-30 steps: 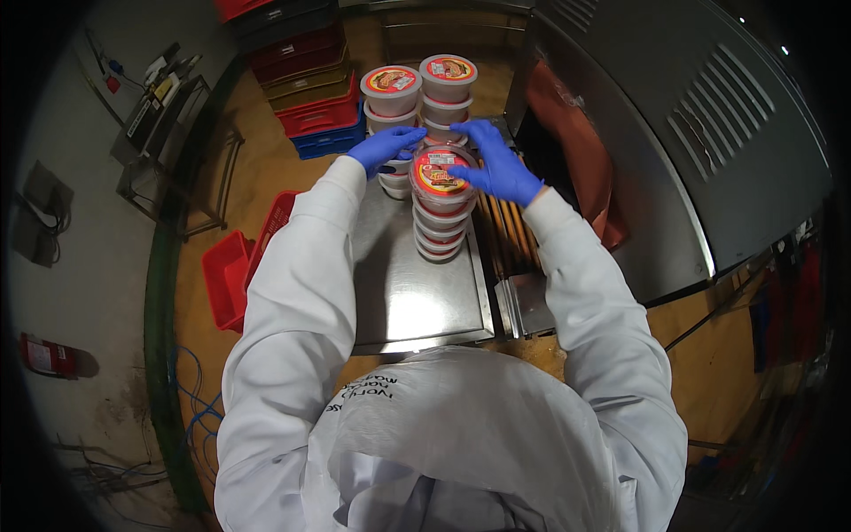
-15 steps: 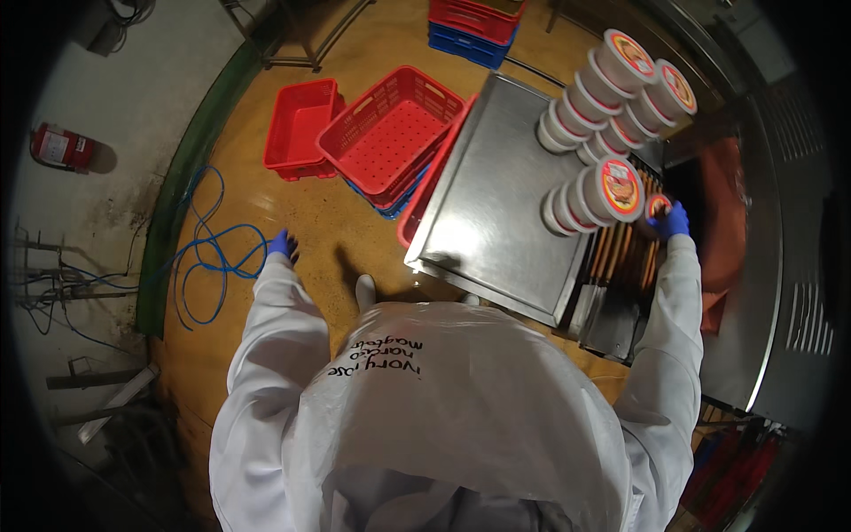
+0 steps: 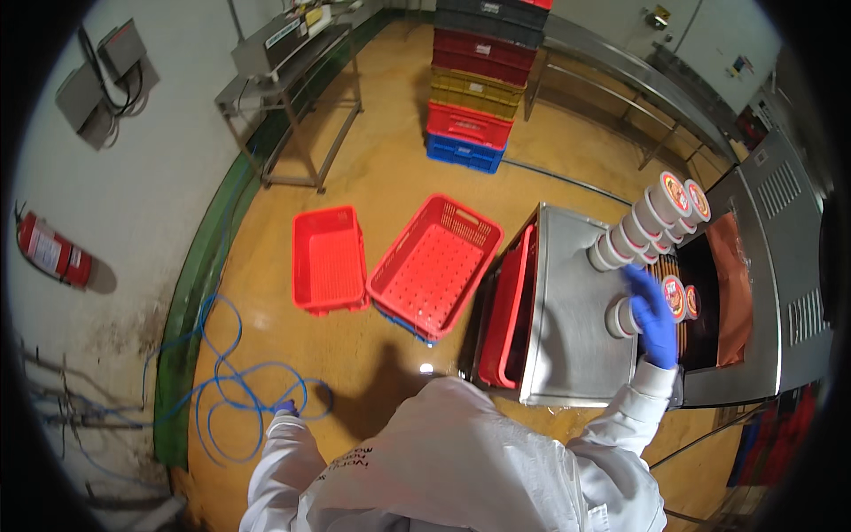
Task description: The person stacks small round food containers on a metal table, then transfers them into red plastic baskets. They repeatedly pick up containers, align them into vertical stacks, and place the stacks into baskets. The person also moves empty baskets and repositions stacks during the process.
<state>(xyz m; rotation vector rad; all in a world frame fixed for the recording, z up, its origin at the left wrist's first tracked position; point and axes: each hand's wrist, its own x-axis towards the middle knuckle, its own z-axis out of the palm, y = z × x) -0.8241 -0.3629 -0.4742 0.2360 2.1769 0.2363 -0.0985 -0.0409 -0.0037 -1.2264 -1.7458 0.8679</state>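
My right hand [image 3: 654,324], in a blue glove, is over the front group of white tubs [image 3: 623,317], its fingers stretched out. It hides part of those tubs, and whether it touches them I cannot tell. Just past the hand, a tub with a red and yellow lid [image 3: 691,302] is by the machine opening. Farther back, stacked white tubs [image 3: 631,232] lean in long columns on the steel table [image 3: 567,355]. My left hand [image 3: 285,407], also gloved in blue, hangs low at my side above a blue hose [image 3: 232,377], fingers loosely apart and holding nothing.
Two red crates, one narrow [image 3: 328,257] and one larger [image 3: 436,266], sit on the floor left of the table. Another red crate [image 3: 510,310] is against the table's side. The steel machine [image 3: 762,350] has an orange curtain [image 3: 732,293]. A tall crate stack [image 3: 483,80] stands farther off.
My view has tilted up, bringing more of the room in. My right hand has come back from the tub at the machine opening to the front group. The left hand still hangs by my side.
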